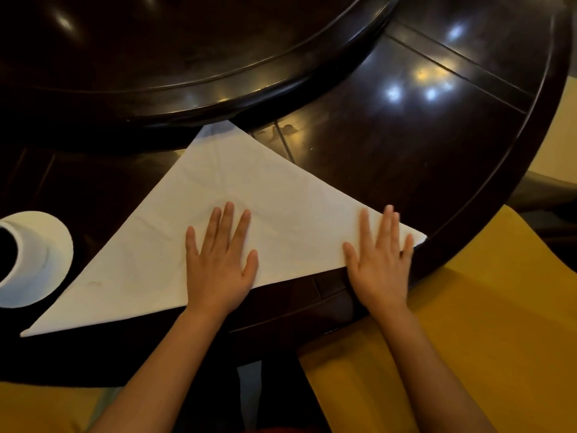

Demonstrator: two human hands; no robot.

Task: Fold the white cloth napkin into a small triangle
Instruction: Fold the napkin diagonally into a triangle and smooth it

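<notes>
Both hands lie flat, palms down, fingers spread, grip released: the left hand (220, 260) on the white napkin (193, 232), the right hand (379, 260) on its right corner, on the dark desk (421, 145).

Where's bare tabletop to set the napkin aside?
Bare table lies right of the napkin, between the raised round centre and the rim. Left is crowded by the white cup; both hands press the napkin.

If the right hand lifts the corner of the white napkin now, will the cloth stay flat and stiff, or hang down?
The napkin would probably droop: it is thin cloth with soft creases, lying flat as a large triangle. It likely slides easily, since the dark table looks polished. The left hand, flat on it, should hold the rest while the right hand lifts.
</notes>
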